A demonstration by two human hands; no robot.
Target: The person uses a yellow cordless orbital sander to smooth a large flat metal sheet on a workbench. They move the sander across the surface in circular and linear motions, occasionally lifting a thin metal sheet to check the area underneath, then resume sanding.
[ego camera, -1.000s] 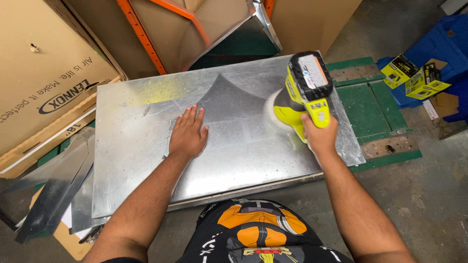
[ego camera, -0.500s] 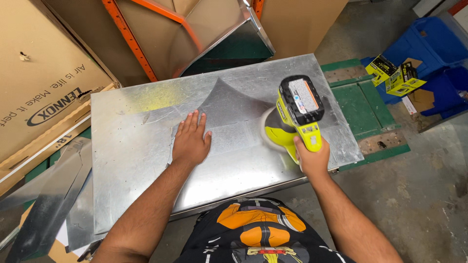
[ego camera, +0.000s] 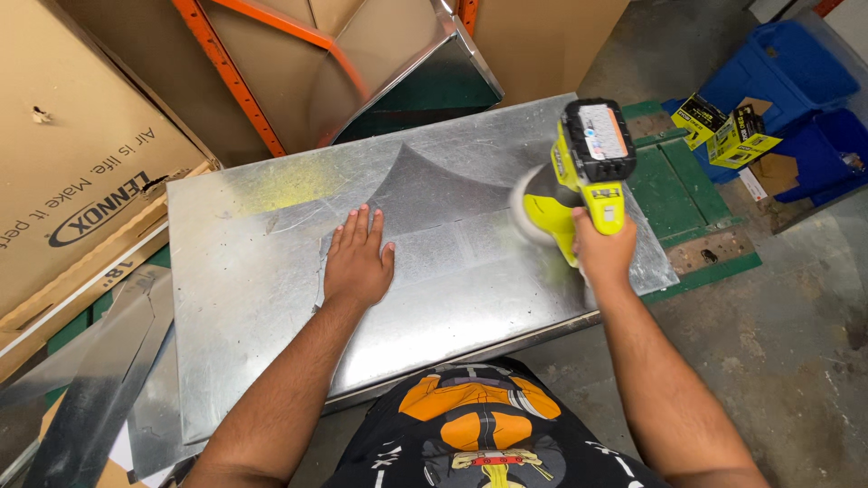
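Galvanised flat sheet metal panel is laid across the middle, beside a tan cardboard box at left. It is pressed by the left hand, flat, fingers spread. Further right, a lime-green cordless sander is gripped by the right hand, its pad on the panel.

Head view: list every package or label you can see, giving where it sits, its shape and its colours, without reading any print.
Large cardboard box: far left, flat brown panel, dark print.
Two small cartons: upper right by blue bins, yellow and black.
Label on sander: top of its black battery, pale rectangle with red.
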